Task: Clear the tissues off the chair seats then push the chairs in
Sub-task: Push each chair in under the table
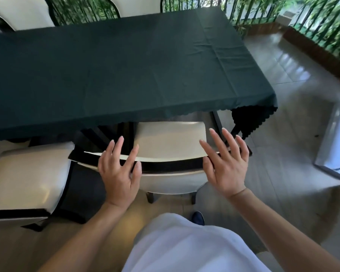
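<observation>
Chair push: watch the tablecloth hem

Chair (171, 142) at your 12 o'clock sits partly under the table (126, 65); its seat shows no tissues. Shove unevenly and the tablecloth hem (155, 115) may snag. Your left hand (120, 173) and right hand (227, 165) are spread flat on its backrest.

Matt dark green cloth (126, 71) drapes the desk, creased at one end; chair seat (169, 138) looks smooth, glossy cream leather; floor tiles (283, 91) shine.

Left hand (120, 173) and right hand (227, 166) forward, palms down, fingers spread straight
</observation>
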The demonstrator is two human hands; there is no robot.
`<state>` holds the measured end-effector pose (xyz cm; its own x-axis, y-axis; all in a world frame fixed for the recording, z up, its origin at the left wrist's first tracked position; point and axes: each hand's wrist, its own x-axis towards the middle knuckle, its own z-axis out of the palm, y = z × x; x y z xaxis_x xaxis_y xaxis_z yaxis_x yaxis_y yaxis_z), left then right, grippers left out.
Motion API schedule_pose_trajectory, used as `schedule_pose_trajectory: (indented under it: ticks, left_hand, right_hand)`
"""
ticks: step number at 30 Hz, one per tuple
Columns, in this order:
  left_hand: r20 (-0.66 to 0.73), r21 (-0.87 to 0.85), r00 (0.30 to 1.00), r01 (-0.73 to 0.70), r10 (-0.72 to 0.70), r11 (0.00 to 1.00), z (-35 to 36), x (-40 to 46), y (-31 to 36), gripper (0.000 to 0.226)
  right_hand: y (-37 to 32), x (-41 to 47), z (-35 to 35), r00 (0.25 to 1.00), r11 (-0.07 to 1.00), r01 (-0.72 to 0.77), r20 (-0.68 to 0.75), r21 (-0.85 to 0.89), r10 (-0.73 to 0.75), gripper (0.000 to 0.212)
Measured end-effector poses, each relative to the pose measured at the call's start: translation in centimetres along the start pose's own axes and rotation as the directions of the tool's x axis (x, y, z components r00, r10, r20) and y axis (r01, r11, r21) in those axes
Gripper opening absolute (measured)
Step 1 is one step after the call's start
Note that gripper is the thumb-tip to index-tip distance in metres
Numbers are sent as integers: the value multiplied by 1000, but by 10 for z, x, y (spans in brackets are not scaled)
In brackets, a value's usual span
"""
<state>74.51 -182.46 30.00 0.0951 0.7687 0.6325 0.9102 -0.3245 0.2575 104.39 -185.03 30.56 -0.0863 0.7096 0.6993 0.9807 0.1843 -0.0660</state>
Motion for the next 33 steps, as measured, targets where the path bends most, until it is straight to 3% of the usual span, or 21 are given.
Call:
schedule_pose_trajectory:
  ticks: [8, 19, 25, 30, 33]
  left_hand:
    - [-46, 1, 999, -25, 25, 1000, 6, 8, -13, 42]
    - [-64, -4, 998, 24, -24, 1000, 24, 29, 19, 38]
    - [-45, 1, 996, 71, -71, 997, 35, 36, 42, 39]
    - [-91, 18, 996, 18, -16, 1000, 36, 27, 24, 43]
    - [-100, 28, 995, 33, -30, 999, 36, 27, 10, 45]
  right_hand:
    - [-18, 6, 5, 993, 993, -111, -26, 34, 112, 32]
    - [26, 34, 28, 987, 995, -82, -134, 50, 89, 47]
    - [50, 45, 28, 984, 990, -135, -108, 45, 139, 39]
    - [27, 40, 20, 974, 974, -226, 1, -31, 226, 27]
    - [9, 38, 22, 966, 966, -257, 34, 42, 255, 25]
